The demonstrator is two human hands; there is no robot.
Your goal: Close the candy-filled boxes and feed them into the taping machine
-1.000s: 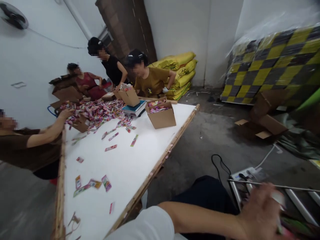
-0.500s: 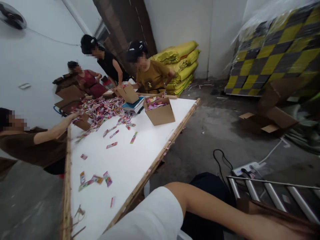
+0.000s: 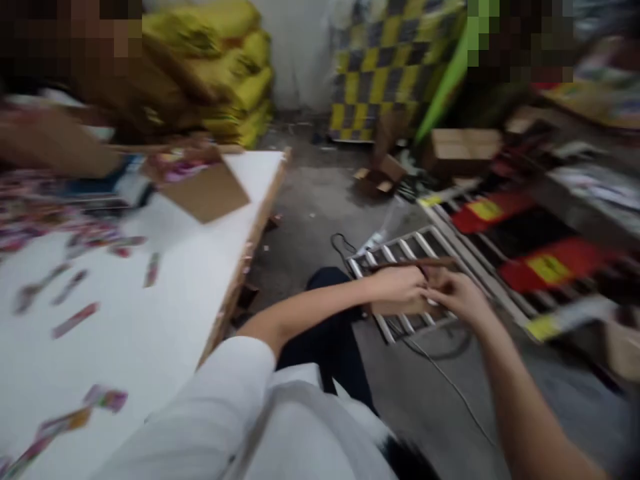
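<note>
A small cardboard box (image 3: 400,307) rests on the metal roller rack to my front right. My left hand (image 3: 397,285) lies along its upper edge, with fingers closed at the flap. Close beside it, my right hand (image 3: 463,297) pinches at the same top part of the box from the right. The fingertips of both hands nearly meet, and motion blur hides the fine detail between them. The inside of the box cannot be made out.
A white table (image 3: 175,300) on my left bears scattered sachets (image 3: 75,320) and an open carton (image 3: 205,193) of sachets. Under the box is the roller rack (image 3: 425,237); a red and black conveyor (image 3: 520,233) stands right. Yellow sacks (image 3: 245,73) and wrapped stacks (image 3: 375,67) are behind. A cable crosses the floor.
My view has swung right and down toward the roller rack. Both hands now show together at the cardboard box; before, only my left arm reached to the lower right edge.
</note>
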